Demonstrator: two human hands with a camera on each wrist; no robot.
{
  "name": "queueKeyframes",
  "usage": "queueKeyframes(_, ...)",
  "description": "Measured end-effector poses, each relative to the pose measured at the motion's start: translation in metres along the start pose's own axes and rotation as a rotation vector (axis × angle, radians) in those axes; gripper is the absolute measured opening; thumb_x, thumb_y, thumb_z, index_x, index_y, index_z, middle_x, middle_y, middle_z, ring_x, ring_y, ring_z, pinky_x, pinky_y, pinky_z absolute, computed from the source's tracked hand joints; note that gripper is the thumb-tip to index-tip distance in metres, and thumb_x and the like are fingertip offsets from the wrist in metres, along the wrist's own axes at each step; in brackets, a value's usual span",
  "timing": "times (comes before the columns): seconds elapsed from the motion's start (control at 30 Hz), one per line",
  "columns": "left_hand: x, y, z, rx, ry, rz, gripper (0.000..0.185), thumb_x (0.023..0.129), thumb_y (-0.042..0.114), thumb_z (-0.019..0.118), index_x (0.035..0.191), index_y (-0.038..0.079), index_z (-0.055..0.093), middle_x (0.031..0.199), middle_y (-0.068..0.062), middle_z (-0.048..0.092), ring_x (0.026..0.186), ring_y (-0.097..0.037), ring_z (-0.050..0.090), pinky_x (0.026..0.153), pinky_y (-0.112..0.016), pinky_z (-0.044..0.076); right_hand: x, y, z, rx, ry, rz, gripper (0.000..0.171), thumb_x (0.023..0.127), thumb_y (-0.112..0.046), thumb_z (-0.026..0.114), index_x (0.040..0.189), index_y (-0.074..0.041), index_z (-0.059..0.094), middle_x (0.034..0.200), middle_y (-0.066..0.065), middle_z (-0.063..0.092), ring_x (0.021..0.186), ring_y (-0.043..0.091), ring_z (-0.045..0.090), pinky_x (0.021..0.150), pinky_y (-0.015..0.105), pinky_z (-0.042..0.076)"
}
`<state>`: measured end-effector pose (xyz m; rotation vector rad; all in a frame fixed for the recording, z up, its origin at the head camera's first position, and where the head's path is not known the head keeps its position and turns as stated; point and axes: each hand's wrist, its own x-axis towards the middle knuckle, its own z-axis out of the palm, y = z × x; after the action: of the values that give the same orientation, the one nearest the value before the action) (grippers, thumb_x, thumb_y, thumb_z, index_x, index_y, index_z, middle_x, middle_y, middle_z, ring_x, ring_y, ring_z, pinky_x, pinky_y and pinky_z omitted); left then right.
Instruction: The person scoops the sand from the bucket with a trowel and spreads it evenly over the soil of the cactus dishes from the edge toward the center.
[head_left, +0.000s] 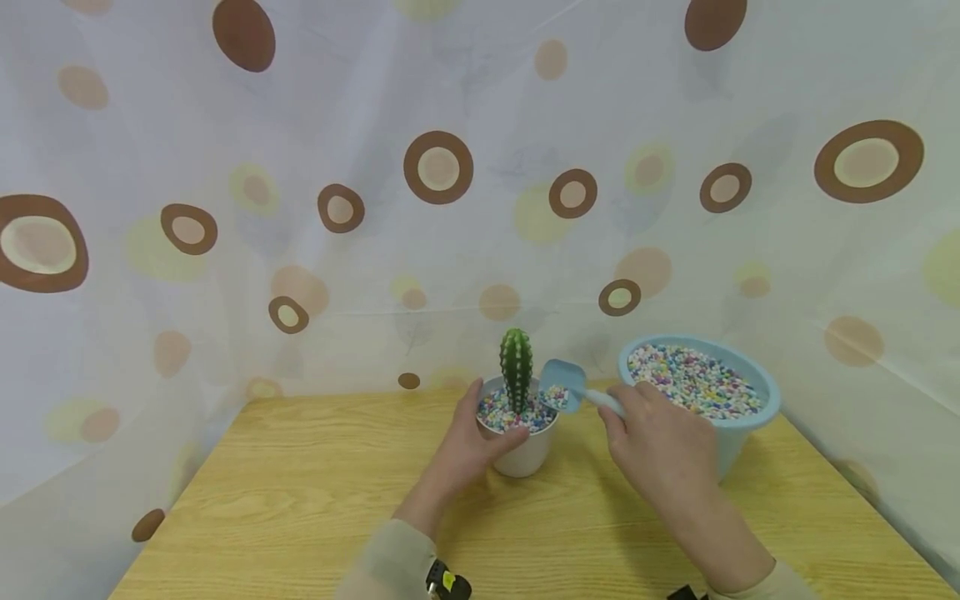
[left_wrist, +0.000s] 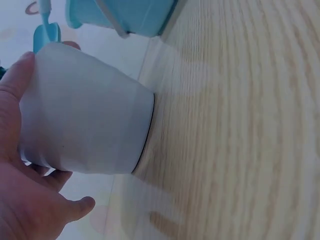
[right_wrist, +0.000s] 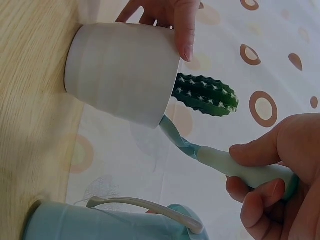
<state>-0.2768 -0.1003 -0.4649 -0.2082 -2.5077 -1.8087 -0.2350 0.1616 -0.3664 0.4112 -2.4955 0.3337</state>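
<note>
My left hand (head_left: 468, 446) is steadying the white pot (head_left: 522, 450) mid-table while my right hand (head_left: 660, 442) is pinching the blue scoop (head_left: 564, 385) over its rim; tilting too fast, I'm risking pebbles (head_left: 558, 397) scattering or knocking the cactus (head_left: 516, 369).

Staged tabletop setup: wood-grain table (head_left: 300, 492) w/ spotted curtain backdrop (head_left: 450, 208) on all sides.

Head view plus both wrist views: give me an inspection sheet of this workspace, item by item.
Surface: wooden table, light grain.
Job's things: white pot with green cactus and coloured pebbles; blue scoop tipped over the pot's rim; blue bowl of coloured pebbles to the right.
Clutter: nothing seen.
Hands: left hand grips the pot's side; right hand holds the scoop's handle.
Cables: nothing seen.
Surroundings: white curtain with brown circles behind.
</note>
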Motion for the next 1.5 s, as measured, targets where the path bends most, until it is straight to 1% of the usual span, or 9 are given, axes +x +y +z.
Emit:
queueKeyframes(0.17,-0.004,0.003,0.006,0.0,0.043,0.013,0.117,0.095,0.046,0.087,0.176,0.004,0.015,0.178,-0.025,0.023,0.163,-0.045,0.026,0.13,-0.063,0.024,-0.001,0.0,0.002,-0.016,0.008,-0.013,0.024,0.099,-0.023,0.083,0.116,-0.007,0.08,0.09,0.009,0.072,0.052,0.025,0.056,0.044,0.04,0.042)
queueKeyframes(0.4,-0.009,0.007,0.014,-0.022,0.087,0.006,0.117,0.094,0.046,0.089,0.176,0.005,0.016,0.177,-0.024,0.024,0.163,-0.044,0.026,0.131,-0.062,0.024,-0.003,0.0,0.004,-0.018,0.052,-0.041,0.023,0.097,-0.021,0.085,0.114,-0.007,0.079,0.088,0.009,0.071,0.048,0.021,0.049,0.041,0.037,0.037)
queueKeyframes(0.6,-0.01,0.008,0.022,-0.032,0.136,0.015,0.117,0.093,0.045,0.09,0.175,0.005,0.018,0.176,-0.023,0.028,0.16,-0.042,0.033,0.13,-0.061,0.027,-0.004,0.0,0.005,-0.023,0.053,-0.043,0.023,0.098,-0.021,0.084,0.114,-0.007,0.078,0.088,0.01,0.07,0.05,0.023,0.053,0.041,0.038,0.04)
queueKeyframes(0.73,-0.011,0.008,0.028,-0.033,0.188,0.029,0.117,0.091,0.044,0.092,0.175,0.004,0.021,0.173,-0.022,0.032,0.157,-0.042,0.038,0.128,-0.061,0.03,-0.004,-0.001,0.005,-0.027,0.042,-0.034,0.023,0.098,-0.021,0.084,0.116,-0.007,0.077,0.089,0.011,0.069,0.05,0.024,0.054,0.041,0.039,0.041)
queueKeyframes(0.87,-0.013,0.009,0.034,-0.012,0.237,0.032,0.116,0.09,0.045,0.093,0.174,0.003,0.023,0.172,-0.023,0.034,0.155,-0.043,0.04,0.127,-0.062,0.033,-0.004,-0.002,0.005,-0.022,0.039,-0.031,0.024,0.098,-0.021,0.084,0.117,-0.007,0.078,0.091,0.011,0.069,0.049,0.022,0.051,0.041,0.039,0.04)
queueKeyframes(0.97,-0.013,0.009,0.037,0.01,0.267,0.024,0.117,0.09,0.048,0.093,0.173,0.003,0.024,0.172,-0.024,0.034,0.154,-0.044,0.041,0.125,-0.063,0.035,-0.004,-0.003,0.005,-0.025,0.043,-0.036,0.025,0.098,-0.02,0.084,0.118,-0.006,0.079,0.093,0.012,0.07,0.048,0.022,0.051,0.041,0.039,0.041)
queueKeyframes(1.2,-0.014,0.009,0.044,0.067,0.332,0.032,0.119,0.088,0.052,0.093,0.172,0.001,0.026,0.169,-0.024,0.038,0.151,-0.045,0.045,0.122,-0.064,0.04,-0.005,-0.004,0.007,-0.05,0.062,-0.047,0.026,0.098,-0.019,0.085,0.119,-0.006,0.079,0.095,0.013,0.07,0.048,0.023,0.051,0.04,0.04,0.041)
queueKeyframes(1.37,-0.013,0.009,0.048,0.095,0.365,0.04,0.119,0.087,0.053,0.093,0.17,-0.003,0.029,0.168,-0.027,0.039,0.15,-0.048,0.047,0.12,-0.066,0.041,-0.006,-0.005,0.01,-0.061,0.089,-0.072,0.025,0.097,-0.018,0.086,0.118,-0.006,0.079,0.094,0.014,0.07,0.047,0.023,0.051,0.039,0.039,0.041)
queueKeyframes(1.5,-0.013,0.009,0.05,0.104,0.376,0.038,0.119,0.087,0.054,0.093,0.17,-0.002,0.029,0.167,-0.028,0.039,0.149,-0.049,0.047,0.119,-0.067,0.042,-0.006,-0.006,0.012,-0.065,0.088,-0.077,0.027,0.096,-0.017,0.087,0.119,-0.006,0.079,0.094,0.013,0.069,0.048,0.022,0.052,0.039,0.039,0.042)
